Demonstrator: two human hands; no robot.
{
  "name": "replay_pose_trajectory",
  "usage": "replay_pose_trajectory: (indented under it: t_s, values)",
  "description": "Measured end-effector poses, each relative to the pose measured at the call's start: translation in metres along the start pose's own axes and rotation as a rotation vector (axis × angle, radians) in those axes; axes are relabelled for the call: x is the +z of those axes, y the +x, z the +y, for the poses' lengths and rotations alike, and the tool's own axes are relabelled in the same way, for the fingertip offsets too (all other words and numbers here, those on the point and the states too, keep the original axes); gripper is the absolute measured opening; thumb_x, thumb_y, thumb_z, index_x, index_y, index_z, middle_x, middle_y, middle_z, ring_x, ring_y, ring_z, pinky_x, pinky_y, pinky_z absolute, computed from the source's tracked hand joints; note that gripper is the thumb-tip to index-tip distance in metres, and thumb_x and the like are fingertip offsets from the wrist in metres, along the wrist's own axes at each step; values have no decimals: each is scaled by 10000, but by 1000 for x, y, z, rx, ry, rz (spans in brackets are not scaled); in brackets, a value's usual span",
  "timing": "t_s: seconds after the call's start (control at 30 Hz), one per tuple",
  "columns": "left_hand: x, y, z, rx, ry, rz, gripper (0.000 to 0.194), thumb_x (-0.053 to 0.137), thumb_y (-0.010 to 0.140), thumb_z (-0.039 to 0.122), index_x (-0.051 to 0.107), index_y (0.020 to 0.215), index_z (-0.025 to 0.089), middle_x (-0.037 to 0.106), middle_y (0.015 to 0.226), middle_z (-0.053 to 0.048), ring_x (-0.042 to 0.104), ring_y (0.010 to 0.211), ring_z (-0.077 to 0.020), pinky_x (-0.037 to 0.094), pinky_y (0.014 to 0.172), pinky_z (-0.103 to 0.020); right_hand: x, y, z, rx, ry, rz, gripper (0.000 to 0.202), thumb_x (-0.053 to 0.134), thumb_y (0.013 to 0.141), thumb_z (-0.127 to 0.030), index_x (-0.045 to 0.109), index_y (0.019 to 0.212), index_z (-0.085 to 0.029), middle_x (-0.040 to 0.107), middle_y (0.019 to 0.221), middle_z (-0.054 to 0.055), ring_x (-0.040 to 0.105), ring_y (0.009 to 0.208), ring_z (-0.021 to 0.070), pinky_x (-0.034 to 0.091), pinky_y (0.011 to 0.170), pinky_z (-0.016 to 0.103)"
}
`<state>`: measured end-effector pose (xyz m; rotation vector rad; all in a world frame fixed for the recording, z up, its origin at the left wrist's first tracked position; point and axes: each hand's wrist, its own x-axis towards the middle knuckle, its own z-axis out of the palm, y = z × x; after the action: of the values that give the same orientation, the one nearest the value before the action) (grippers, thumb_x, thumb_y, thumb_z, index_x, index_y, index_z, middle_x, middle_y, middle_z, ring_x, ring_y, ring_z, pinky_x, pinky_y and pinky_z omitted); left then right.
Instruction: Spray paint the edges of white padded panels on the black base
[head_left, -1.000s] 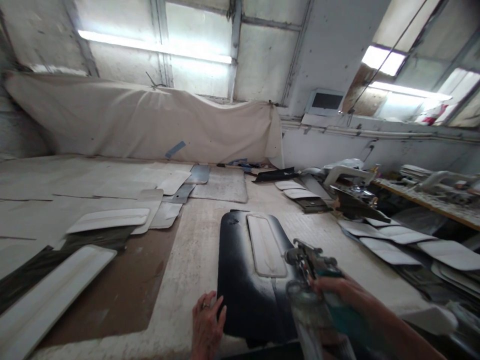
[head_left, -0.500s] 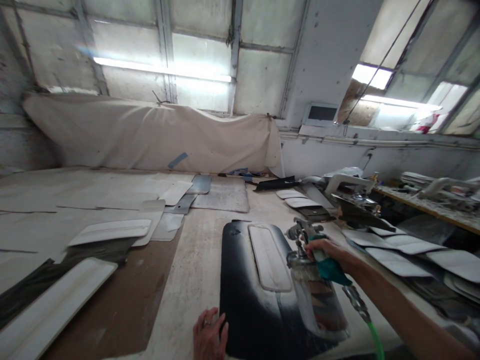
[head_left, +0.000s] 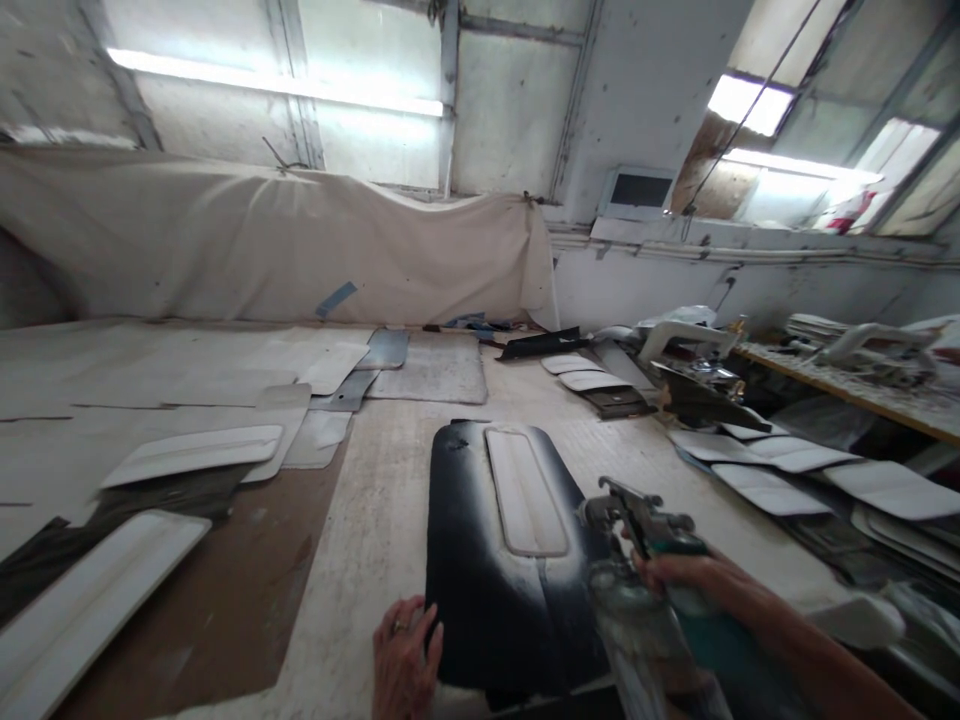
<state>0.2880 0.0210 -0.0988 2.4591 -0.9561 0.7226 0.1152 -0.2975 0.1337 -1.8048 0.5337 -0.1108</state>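
Observation:
A dark panel (head_left: pixel 480 570) with a pale raised insert (head_left: pixel 525 490) lies lengthwise on the worktable in front of me. My left hand (head_left: pixel 401 660), a ring on one finger, rests on the table with its fingers touching the panel's near left edge. My right hand (head_left: pixel 686 585) grips a spray gun (head_left: pixel 637 530) by its teal handle. The gun's nozzle points left toward the panel's right side, and its translucent cup (head_left: pixel 637 630) hangs below. Pale spray shows around the insert.
Several white panels (head_left: pixel 195 450) lie on the table at the left, more (head_left: pixel 780 470) at the right. A beige cloth (head_left: pixel 300 240) hangs along the back wall. A cluttered bench (head_left: pixel 862 380) stands at far right. A brown board (head_left: pixel 240 590) lies left of the panel.
The spray gun has come back toward me and lower, from beside the insert's far end to the panel's near right side. My left hand stayed at the panel's near edge.

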Motion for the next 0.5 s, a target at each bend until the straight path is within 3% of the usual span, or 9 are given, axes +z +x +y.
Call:
replay_pose_trajectory:
  t_s: [0.17,0.3,0.4,0.5]
  values:
    - [2,-5,1,-32,17,20,243,526,812,349,649,1012,286,656,1063,-20,542,1043,-221,428,819,-354,-4,75,-56,44,3,10,146,600,563,-274,604,484,-152,589,555,37,522,564,152,407,574,275]
    - [2,-8,2,-69,9,38,236,522,817,338,647,1008,277,644,1073,-27,527,1063,-223,412,852,-364,-6,136,-78,36,13,2,118,594,523,-250,580,458,-153,565,488,37,500,496,145,410,527,281]
    - [-1,-6,1,-42,10,27,234,533,811,332,645,1011,285,647,1064,-18,537,1048,-211,414,851,-352,-7,146,-82,27,-2,3,102,608,529,-251,586,500,-156,578,511,41,511,511,150,428,542,289]
    - [-4,-3,1,-30,16,4,239,533,811,332,648,1013,276,652,1050,-22,548,1029,-211,417,849,-353,-7,120,-73,38,-24,24,136,630,544,-288,596,528,-158,607,565,66,548,542,177,449,555,309]
